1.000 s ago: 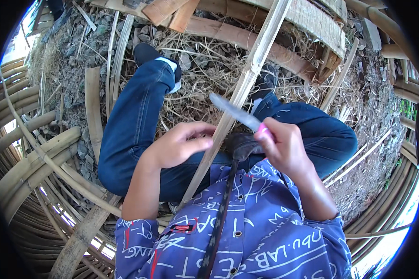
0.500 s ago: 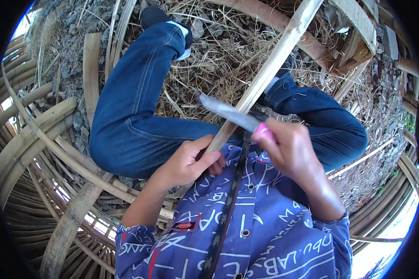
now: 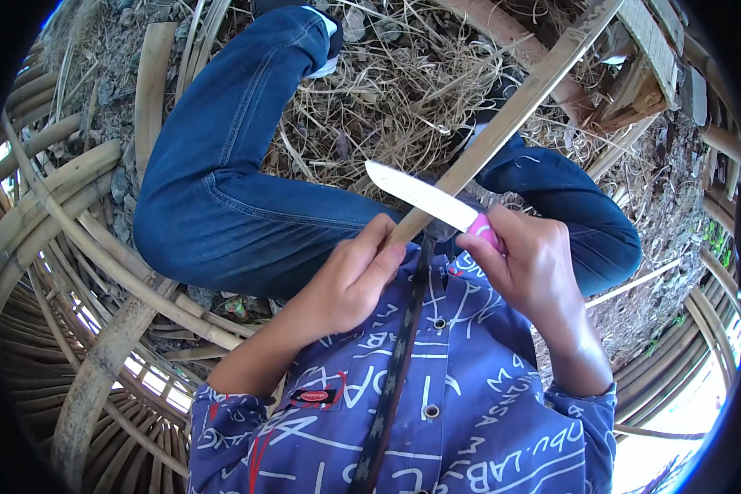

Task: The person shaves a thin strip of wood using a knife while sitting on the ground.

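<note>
A long pale bamboo strip slants from my lap up toward the far right. Near its lower end my left hand is closed, the thumb lying along it. My right hand grips the pink handle of a knife. The broad bright blade lies across the strip just beyond my left hand, its tip pointing left. Whether the edge bites into the strip cannot be made out. My fingers hide the strip's lower end.
My legs in blue jeans are bent around the work. Dry shavings cover the ground between them. Curved bamboo strips lie at the left. A rough wooden block stands at the far right, beside a thick pole.
The strip's far end has swung right, and a browner face of it shows. The knife has shifted slightly right along with my right hand. My left hand has moved a little right.
</note>
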`<move>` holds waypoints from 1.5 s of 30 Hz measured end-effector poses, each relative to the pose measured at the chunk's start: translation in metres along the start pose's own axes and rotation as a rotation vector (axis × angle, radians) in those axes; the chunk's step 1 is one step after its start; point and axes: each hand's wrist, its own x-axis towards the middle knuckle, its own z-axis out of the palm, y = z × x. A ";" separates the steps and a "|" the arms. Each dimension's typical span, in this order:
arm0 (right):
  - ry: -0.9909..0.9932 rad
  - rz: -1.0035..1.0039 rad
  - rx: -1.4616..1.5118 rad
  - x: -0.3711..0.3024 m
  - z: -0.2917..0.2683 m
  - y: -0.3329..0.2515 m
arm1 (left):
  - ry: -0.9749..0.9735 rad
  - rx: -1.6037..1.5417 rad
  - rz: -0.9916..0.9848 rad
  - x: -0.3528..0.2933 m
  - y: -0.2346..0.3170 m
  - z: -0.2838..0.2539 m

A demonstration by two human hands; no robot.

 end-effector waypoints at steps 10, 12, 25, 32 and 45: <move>0.237 0.197 0.155 0.006 -0.002 0.036 | -0.011 0.049 0.213 0.008 -0.026 -0.005; 0.306 0.357 0.211 0.013 -0.023 0.036 | -0.004 0.055 0.199 0.007 -0.023 -0.003; -0.017 0.222 0.553 0.011 -0.014 0.044 | 0.036 0.119 0.196 0.004 -0.020 -0.003; 0.144 0.229 0.561 0.009 -0.011 0.042 | 0.082 0.204 0.231 0.002 -0.016 -0.004; -0.133 0.066 0.365 0.002 -0.007 0.026 | 0.156 0.271 0.258 0.002 -0.020 0.004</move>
